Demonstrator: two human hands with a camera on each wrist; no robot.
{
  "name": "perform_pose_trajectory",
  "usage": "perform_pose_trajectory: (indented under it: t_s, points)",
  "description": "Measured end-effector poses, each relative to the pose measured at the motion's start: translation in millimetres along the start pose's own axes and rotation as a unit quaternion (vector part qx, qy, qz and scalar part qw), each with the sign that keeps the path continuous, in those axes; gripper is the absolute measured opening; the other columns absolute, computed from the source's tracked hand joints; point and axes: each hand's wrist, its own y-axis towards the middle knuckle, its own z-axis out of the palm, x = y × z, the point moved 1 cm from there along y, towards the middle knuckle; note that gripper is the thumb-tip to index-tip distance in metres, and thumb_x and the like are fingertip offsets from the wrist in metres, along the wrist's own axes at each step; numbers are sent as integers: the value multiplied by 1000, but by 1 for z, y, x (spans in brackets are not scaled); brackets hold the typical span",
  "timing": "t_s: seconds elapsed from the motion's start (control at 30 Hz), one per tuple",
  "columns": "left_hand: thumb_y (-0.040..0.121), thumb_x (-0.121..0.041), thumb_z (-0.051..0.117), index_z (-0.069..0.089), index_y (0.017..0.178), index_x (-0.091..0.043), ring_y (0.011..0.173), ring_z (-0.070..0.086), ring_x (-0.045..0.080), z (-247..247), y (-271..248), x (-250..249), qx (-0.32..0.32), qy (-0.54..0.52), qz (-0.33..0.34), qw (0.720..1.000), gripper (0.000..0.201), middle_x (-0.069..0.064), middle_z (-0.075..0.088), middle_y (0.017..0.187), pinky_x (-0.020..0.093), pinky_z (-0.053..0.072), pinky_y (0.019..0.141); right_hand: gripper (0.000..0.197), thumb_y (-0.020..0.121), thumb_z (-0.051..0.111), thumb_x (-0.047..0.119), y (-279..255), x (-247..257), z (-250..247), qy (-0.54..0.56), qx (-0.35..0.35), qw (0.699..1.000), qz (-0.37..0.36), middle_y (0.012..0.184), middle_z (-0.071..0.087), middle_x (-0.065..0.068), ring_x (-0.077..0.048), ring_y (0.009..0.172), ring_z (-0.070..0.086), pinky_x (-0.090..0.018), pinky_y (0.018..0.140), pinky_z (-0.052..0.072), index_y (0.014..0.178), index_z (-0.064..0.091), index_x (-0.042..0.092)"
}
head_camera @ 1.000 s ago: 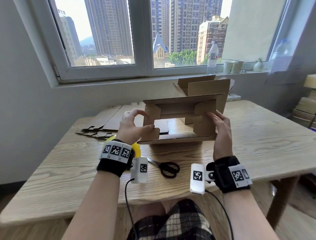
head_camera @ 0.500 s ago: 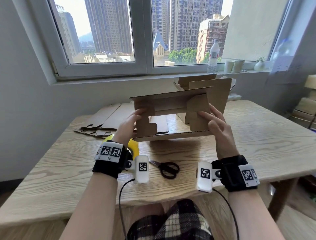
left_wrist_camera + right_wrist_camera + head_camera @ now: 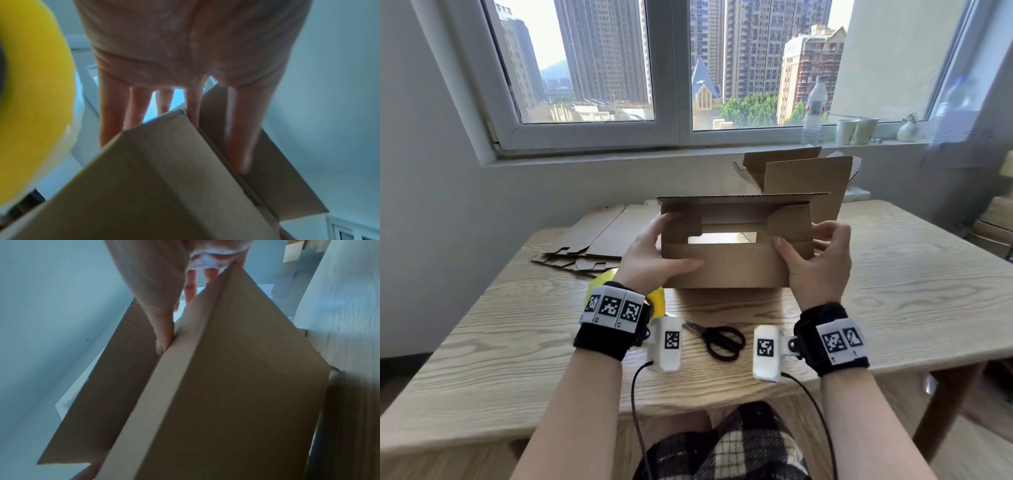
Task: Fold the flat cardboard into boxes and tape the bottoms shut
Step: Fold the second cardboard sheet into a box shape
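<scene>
A brown cardboard box (image 3: 726,267) stands on its side at the table's middle, its open end towards me. Both short side flaps are turned in and the long lower flap is folded up over them; the top flap sticks out level. My left hand (image 3: 650,253) grips the box's left corner (image 3: 174,178), thumb on the lower flap, fingers (image 3: 111,113) straight along the side. My right hand (image 3: 822,260) grips the right corner (image 3: 236,386), thumb (image 3: 162,331) at the flap's edge, fingers round the side wall. A yellow tape roll (image 3: 657,301) lies under my left wrist.
Black scissors (image 3: 719,339) lie near the wooden table's (image 3: 893,291) front edge. Flat cardboard sheets (image 3: 599,236) are stacked at the back left. Another open box (image 3: 808,178) stands behind the held one. A bottle (image 3: 815,109) and cups (image 3: 856,130) are on the sill.
The long lower flap has come up over the two side flaps. Both hands moved from the side flaps to the box's outer corners, and the box sits squarer to me.
</scene>
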Motion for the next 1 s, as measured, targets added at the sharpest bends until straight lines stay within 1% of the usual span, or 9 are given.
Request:
perform_pose_trajectory:
  t_s: [0.1,0.23,0.33,0.43,0.57,0.73,0.83,0.9,1.0]
  points:
    - [43,-48,79,49,119,-60,98,69,23,-2,4,7,-21,50,17,998,82,-12,67,118,47,56,89,97,83,77,32,-4,4,3,-68,49,994,-77,135,48,-6,-20,114,54,-37,91,47,152,10,41]
    - [44,-46,78,49,115,-62,100,69,24,-1,2,5,-23,47,23,998,79,-11,66,118,48,56,90,102,91,67,34,-7,12,0,-148,82,980,-109,132,41,-13,-31,114,50,-33,85,38,154,-13,42]
    - [47,-42,81,48,116,-60,100,68,23,0,-1,6,-32,43,25,998,79,-12,66,115,47,56,90,91,89,71,32,-2,9,-2,-147,76,978,-129,130,43,-8,-24,109,54,-36,82,46,151,6,43]
    - [48,-39,87,45,120,-51,101,67,25,1,-1,6,-56,34,26,998,84,-10,65,118,49,56,87,63,85,74,26,0,2,0,-129,46,980,-147,130,48,-7,-27,107,57,-47,80,53,127,27,29]
    - [58,-27,93,24,111,-37,97,67,30,4,0,2,-67,50,66,994,86,-4,46,144,52,54,89,40,86,73,27,-4,-4,-3,-153,25,972,-177,122,52,-6,-24,106,57,-35,74,51,118,49,22]
    - [74,-27,83,33,141,-57,130,50,23,10,2,-5,-41,111,118,986,88,-3,37,155,42,43,109,41,86,74,38,-1,-6,-11,-151,7,972,-178,133,60,-10,-21,121,58,-22,96,42,121,71,16]
    - [82,-20,79,33,146,-51,142,37,20,22,2,-7,-33,128,113,985,85,3,24,162,32,31,117,39,84,77,37,-1,-8,-18,-129,-18,979,-157,132,63,-11,-21,119,61,-29,98,49,116,74,16]
    - [81,-17,79,34,147,-47,138,41,25,32,-2,-7,-32,125,116,985,85,7,32,158,38,35,115,33,81,80,35,-1,-11,-26,-125,-55,980,-142,127,67,-6,-19,110,65,-37,90,55,109,77,17]
    - [77,-13,80,38,141,-42,105,57,27,47,-6,-1,-31,114,129,985,82,2,55,132,40,49,95,28,76,84,36,-2,-15,-37,-122,-84,982,-113,118,68,4,-11,96,65,-37,78,58,99,78,23]
